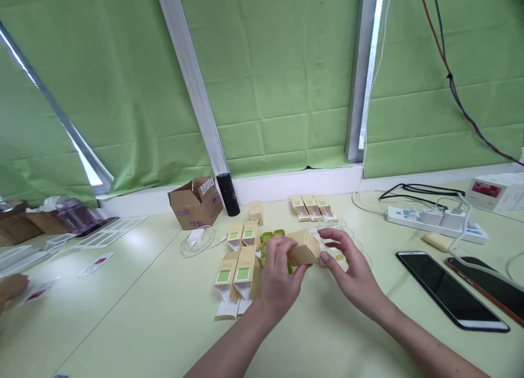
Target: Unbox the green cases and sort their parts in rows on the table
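My left hand [279, 277] is wrapped round a small tan cardboard box [304, 248], held tilted above the table. My right hand [352, 271] is at the box's right end, thumb and fingers apart; whether a fingertip touches the box I cannot tell. Left of my hands lie several tan boxes with green windows [246, 266], the nearer ones with white end flaps open. Small green cases [267, 236] show partly behind my left hand. A clear, thin item with yellow spots [338, 256] lies behind my right hand. Three more boxes [311, 206] stand in a row at the back.
An open brown carton [194, 204], a black cylinder [228, 194] and a white charger with cable [196, 237] are at the back left. A power strip [436, 223] and two phones [450, 288] occupy the right. Another person's hand [13, 288] is at the far left.
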`<state>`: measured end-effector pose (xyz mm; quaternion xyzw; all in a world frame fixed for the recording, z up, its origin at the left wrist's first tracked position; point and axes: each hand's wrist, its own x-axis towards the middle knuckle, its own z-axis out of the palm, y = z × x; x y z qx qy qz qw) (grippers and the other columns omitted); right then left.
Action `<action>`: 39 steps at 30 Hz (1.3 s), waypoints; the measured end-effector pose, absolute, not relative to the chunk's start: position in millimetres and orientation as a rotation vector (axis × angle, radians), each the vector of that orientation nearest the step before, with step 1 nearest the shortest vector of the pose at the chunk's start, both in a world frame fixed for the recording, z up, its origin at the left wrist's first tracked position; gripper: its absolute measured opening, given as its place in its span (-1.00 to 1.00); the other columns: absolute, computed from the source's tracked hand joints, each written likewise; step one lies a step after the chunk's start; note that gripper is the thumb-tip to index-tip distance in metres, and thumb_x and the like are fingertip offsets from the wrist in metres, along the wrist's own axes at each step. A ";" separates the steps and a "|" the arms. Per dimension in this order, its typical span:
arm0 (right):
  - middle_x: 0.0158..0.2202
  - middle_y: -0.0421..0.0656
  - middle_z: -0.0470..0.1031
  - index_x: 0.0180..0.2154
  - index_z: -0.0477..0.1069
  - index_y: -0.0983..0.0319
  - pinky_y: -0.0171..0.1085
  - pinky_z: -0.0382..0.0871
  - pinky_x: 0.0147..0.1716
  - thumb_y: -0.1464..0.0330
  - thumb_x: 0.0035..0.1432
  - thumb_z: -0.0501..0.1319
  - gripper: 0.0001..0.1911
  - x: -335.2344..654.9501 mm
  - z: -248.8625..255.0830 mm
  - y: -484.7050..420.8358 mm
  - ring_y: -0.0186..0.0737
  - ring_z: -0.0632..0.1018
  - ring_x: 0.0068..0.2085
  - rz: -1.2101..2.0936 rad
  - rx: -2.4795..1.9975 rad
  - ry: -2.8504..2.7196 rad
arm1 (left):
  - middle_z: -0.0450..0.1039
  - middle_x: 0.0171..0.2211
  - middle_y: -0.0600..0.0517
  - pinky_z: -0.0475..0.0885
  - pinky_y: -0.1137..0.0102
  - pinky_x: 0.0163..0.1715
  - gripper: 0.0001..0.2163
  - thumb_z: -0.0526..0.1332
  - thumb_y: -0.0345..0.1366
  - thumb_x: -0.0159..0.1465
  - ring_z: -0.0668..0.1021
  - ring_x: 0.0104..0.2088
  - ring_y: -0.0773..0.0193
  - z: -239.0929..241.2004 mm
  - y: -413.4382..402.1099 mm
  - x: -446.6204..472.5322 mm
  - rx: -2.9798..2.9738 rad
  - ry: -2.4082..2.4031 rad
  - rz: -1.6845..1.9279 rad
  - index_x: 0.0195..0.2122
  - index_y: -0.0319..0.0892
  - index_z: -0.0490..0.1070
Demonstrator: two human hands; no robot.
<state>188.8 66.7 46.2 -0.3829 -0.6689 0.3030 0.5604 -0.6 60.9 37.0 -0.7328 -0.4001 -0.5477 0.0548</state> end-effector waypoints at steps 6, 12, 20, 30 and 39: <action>0.22 -0.03 0.44 0.23 0.22 0.06 0.11 0.42 0.20 0.25 0.44 0.12 -0.62 187.9 37.1 63.2 0.04 0.48 0.22 0.417 -0.918 -1.739 | 0.40 -0.02 -0.14 0.55 0.03 0.06 -0.59 0.30 -0.55 0.28 0.49 0.09 0.02 36.6 62.7 -1.4 -2.144 -0.927 -1.443 0.09 -0.10 0.31; 0.18 0.03 0.46 0.26 0.17 0.09 0.10 0.51 0.13 0.36 0.42 0.13 -0.57 186.8 30.5 61.8 0.08 0.53 0.20 0.210 -0.860 -1.802 | 0.42 -0.01 -0.14 0.56 0.01 0.06 -0.58 0.28 -0.57 0.27 0.50 0.12 -0.01 34.5 63.2 -4.3 -2.155 -0.911 -1.415 0.09 -0.04 0.34; 0.25 0.12 0.36 0.33 0.03 0.13 0.13 0.51 0.16 0.49 0.37 0.11 -0.42 185.2 23.4 59.4 0.10 0.48 0.26 0.069 -0.764 -1.845 | 0.42 0.02 -0.15 0.55 0.01 0.10 -0.61 0.27 -0.55 0.30 0.51 0.13 0.01 34.0 61.0 -4.8 -2.173 -0.896 -1.343 0.08 -0.05 0.34; 0.25 0.20 0.34 0.29 0.01 0.17 0.17 0.57 0.07 0.52 0.34 0.09 -0.45 182.1 17.7 61.6 0.17 0.51 0.23 0.048 -0.818 -1.902 | 0.41 0.01 -0.17 0.56 0.03 0.05 -0.66 0.16 -0.56 0.32 0.51 0.08 0.02 36.7 60.3 -3.7 -2.179 -0.949 -1.170 0.07 -0.10 0.29; 0.16 0.16 0.34 0.20 -0.04 0.16 0.17 0.60 -0.01 0.54 0.32 0.07 -0.50 174.3 4.0 72.5 0.12 0.53 0.18 0.025 -0.829 -1.847 | 0.46 0.06 -0.22 0.54 -0.06 0.08 -0.60 0.13 -0.54 0.31 0.53 0.10 -0.09 38.7 57.0 -3.0 -2.304 -1.019 -1.049 0.16 -0.14 0.26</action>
